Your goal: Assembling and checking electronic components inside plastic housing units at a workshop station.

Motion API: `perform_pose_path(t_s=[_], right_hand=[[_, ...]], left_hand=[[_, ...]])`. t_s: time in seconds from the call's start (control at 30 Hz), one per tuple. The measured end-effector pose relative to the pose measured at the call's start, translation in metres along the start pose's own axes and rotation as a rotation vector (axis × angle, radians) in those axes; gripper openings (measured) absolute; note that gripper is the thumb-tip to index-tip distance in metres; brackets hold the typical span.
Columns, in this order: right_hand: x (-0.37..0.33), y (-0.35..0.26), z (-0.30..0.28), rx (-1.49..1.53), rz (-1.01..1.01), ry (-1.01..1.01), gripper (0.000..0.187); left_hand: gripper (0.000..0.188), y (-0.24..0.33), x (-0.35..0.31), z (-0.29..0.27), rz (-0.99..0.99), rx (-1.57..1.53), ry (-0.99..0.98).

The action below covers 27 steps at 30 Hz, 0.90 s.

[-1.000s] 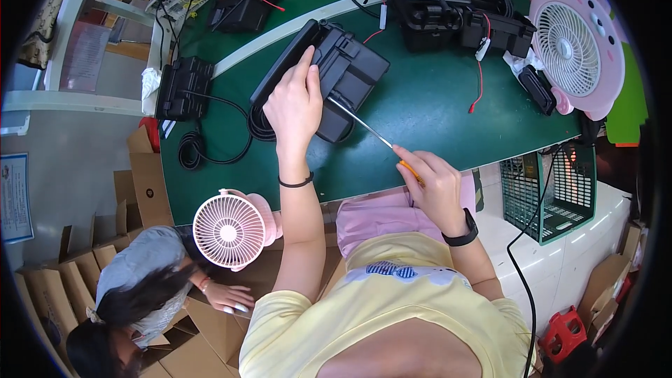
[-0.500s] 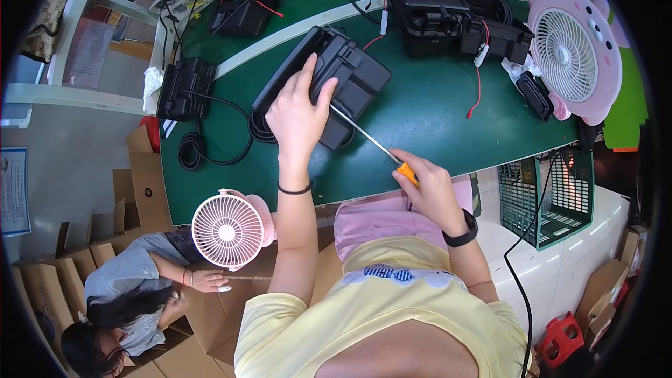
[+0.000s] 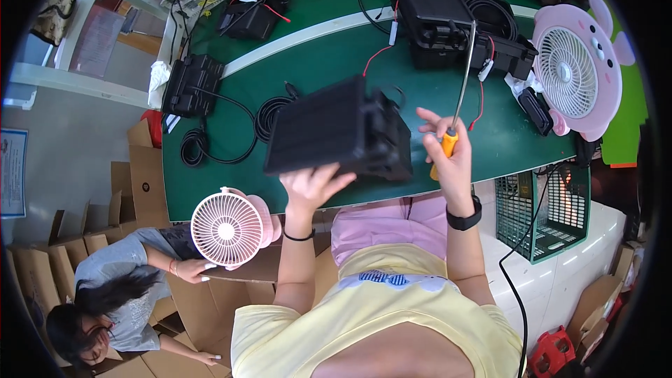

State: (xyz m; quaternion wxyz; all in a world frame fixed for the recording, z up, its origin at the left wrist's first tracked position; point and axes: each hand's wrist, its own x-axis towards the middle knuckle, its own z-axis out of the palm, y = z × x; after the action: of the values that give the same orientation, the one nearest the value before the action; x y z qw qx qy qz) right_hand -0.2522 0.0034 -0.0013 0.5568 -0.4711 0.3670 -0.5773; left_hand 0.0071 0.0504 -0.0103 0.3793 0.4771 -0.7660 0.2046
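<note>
My left hand grips the near edge of a black plastic case, its thumb out to the right. The case is tilted above the table with its broad, flat dark face toward me, and its right side is blurred by motion. In my right hand is a screwdriver with an orange handle; its long metal shaft points up and away from me. Some fingers of that hand are lifted off the handle. The screwdriver is apart from the case, to its right.
Several black cases with cables lie on the green table, among them an open one at the back. A pink fan stands at right, a smaller fan near left. Another person is among cardboard boxes; a green crate is below right.
The case has been tipped up and brought nearer to me by my left hand. My right hand has drawn the screwdriver away from it and turned the shaft upward.
</note>
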Motion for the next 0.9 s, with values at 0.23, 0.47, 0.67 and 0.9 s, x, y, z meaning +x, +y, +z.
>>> perform_pose_path(t_s=[0.23, 0.47, 0.67, 0.9], right_hand=[[-0.009, 0.031, -0.003, 0.155, -0.012, 0.205, 0.033], [-0.007, 0.036, -0.012, 0.082, 0.028, 0.292, 0.025], [-0.001, 0.047, -0.026, -0.149, 0.074, 0.269, 0.02], [-0.012, 0.056, -0.03, -0.26, 0.126, 0.198, 0.015]], left_hand=[[0.033, 0.088, -0.017, 0.015, -0.062, -0.018, -0.127], [0.039, 0.1, -0.018, 0.056, -0.003, 0.173, -0.16], [0.05, 0.055, 0.029, 0.076, -0.298, 0.578, -0.181], [0.072, -0.059, 0.067, 0.073, -0.543, 0.785, -0.076]])
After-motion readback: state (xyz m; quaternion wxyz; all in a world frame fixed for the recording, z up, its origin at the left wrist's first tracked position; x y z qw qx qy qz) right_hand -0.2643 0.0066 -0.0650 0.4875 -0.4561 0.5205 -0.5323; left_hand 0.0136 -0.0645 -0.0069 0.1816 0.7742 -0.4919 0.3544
